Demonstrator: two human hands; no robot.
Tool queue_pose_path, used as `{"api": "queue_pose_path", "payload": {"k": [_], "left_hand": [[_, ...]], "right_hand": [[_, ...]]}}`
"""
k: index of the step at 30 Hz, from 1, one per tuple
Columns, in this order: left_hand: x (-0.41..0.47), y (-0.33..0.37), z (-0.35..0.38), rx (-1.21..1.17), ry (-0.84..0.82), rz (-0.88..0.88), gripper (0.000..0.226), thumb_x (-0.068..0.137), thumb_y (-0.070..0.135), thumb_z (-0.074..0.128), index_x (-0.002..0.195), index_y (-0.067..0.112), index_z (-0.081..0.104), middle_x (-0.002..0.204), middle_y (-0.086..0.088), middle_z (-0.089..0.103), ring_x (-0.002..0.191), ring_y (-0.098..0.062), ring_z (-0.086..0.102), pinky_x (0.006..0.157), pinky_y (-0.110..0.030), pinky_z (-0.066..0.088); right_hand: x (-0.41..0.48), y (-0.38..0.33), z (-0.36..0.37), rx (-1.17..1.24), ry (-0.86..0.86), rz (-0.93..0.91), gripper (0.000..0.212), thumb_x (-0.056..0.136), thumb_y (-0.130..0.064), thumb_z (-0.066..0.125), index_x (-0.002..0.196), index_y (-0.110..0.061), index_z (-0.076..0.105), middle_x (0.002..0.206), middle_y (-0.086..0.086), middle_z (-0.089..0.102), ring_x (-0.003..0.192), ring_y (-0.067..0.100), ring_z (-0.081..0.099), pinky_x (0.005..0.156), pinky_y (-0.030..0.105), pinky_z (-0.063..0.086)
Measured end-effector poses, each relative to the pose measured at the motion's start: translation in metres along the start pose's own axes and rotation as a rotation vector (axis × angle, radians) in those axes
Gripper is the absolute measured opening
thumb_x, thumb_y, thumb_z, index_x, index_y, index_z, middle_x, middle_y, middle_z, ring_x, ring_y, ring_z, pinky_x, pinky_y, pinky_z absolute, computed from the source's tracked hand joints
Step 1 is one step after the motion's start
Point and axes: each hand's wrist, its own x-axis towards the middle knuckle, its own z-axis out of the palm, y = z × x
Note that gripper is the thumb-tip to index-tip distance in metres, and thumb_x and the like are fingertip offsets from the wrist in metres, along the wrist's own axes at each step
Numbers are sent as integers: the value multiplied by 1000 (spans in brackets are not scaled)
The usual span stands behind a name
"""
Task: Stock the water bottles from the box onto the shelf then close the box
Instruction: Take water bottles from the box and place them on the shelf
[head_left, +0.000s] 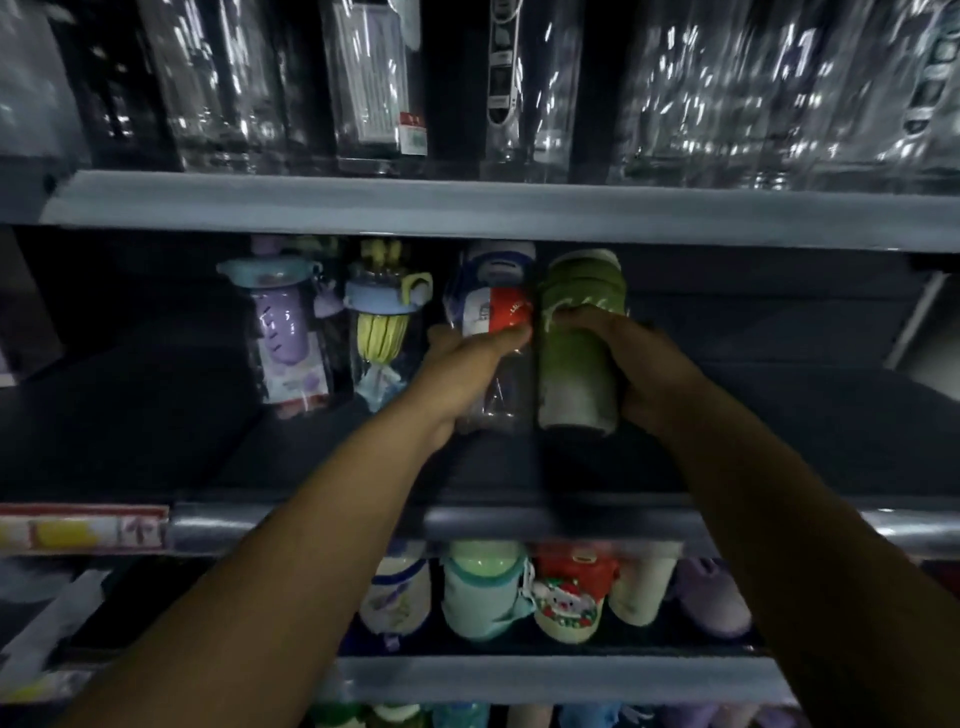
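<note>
Both my arms reach into the dark middle shelf (156, 415). My left hand (462, 369) grips a clear bottle with a blue cap and a red-and-white label (493, 306). Right beside it, touching, stands a green-to-white bottle (576, 343), and my right hand (644, 374) is wrapped around its right side. Both bottles stand upright on the shelf. Left of them stand a purple bottle with a light blue lid (283, 332) and a yellow bottle with a blue lid (382, 322). The box is out of view.
The shelf above carries tall clear bottles (374, 83) behind a grey shelf edge (467, 208). The shelf below holds several coloured bottles (483, 592), one red with a cartoon figure (569, 592). A red and yellow price strip (83, 530) runs along the left front edge.
</note>
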Motion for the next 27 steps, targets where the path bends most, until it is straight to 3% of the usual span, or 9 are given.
{"api": "queue_pose_path", "payload": {"k": [3,6,10,14,16,19,22,25,27], "left_hand": [[35,-7,3,48,13,19,79,75,44,88,135,14,46,122,-4,68,103,-20,70,80,-37,62],[64,-17,10,61,66,95,53,83,26,84,129,15,60,115,-5,72,101,-22,72,79,-37,63],[92,-23,14,136,139,168,24,86,17,80,106,23,69,109,-3,73,103,-21,71,96,-39,58],[111,-33,11,175,214,146,49,85,30,82,128,15,66,121,-5,72,110,-24,68,99,-43,56],[113,-36,9,177,219,180,55,83,31,84,133,16,65,124,-3,71,113,-21,68,101,-41,55],[110,-36,5,155,212,201,49,81,29,87,125,15,70,118,-4,74,108,-21,70,98,-39,56],[104,-34,1,201,165,179,35,81,17,85,113,18,71,112,-2,73,106,-20,70,94,-34,56],[93,-33,-2,297,103,129,80,49,37,90,121,13,66,113,-5,73,104,-21,71,92,-40,60],[90,-37,-8,365,69,121,102,33,48,84,127,13,65,119,-5,71,106,-20,70,94,-40,60]], "right_hand": [[31,-1,-1,-54,38,-41,54,68,-22,92,117,-10,72,105,9,78,95,28,76,87,51,61],[58,-1,4,-180,69,-127,55,58,-22,94,108,-10,75,101,9,78,92,27,76,85,49,62],[92,3,12,-286,111,-229,82,31,-35,91,107,-9,75,103,8,78,94,24,76,83,46,63],[124,21,13,-313,128,-309,95,34,-37,99,119,-11,65,112,6,74,101,24,73,85,47,62],[115,26,20,-343,138,-300,87,46,-27,101,120,-14,57,118,5,70,107,22,70,90,46,60],[104,30,28,-383,150,-292,82,61,-16,97,127,-11,49,120,2,66,109,20,66,93,44,57],[104,31,29,-430,156,-303,88,65,-21,96,135,-9,43,125,5,64,113,22,64,97,44,55],[102,32,29,-518,174,-282,94,63,-35,95,137,-9,43,129,9,64,118,28,64,99,49,53],[102,35,27,-586,166,-279,104,53,-55,87,138,-10,48,130,8,65,118,27,64,99,47,54]]}}
